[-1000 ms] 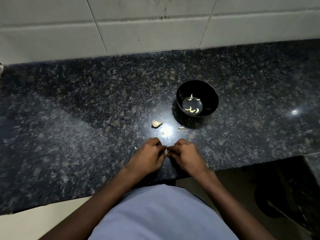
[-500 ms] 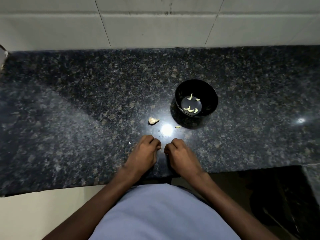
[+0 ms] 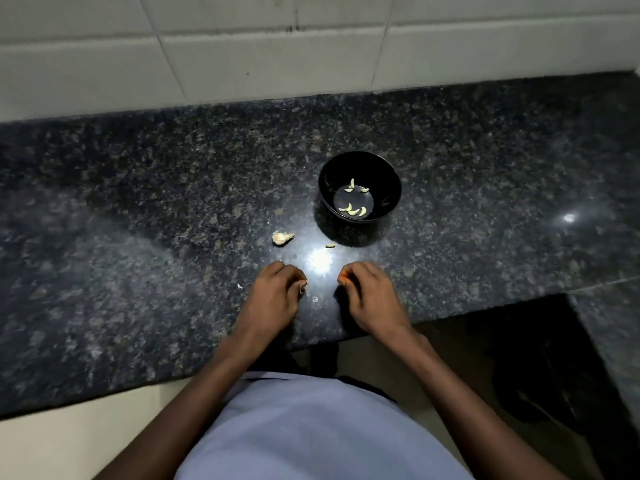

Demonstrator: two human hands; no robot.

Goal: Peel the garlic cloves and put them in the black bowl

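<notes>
We see the left hand and the right hand resting apart on the near edge of the dark speckled granite table, both with fingers curled under. The left hand pinches a tiny pale scrap at its fingertips; whether the right hand holds anything we cannot tell, since its fingers hide the palm. Between the hands lies a small whitish flake of garlic skin, and another pale fleck sits just left of the left hand. Beyond the left hand rests an unpeeled, papery white garlic piece; beyond the gap between the hands lies one small peeled pale-yellow clove. Farther out, ahead of the right hand, stands the round black bowl holding several peeled pale-yellow garlic cloves. Behind everything runs a white tiled wall.
</notes>
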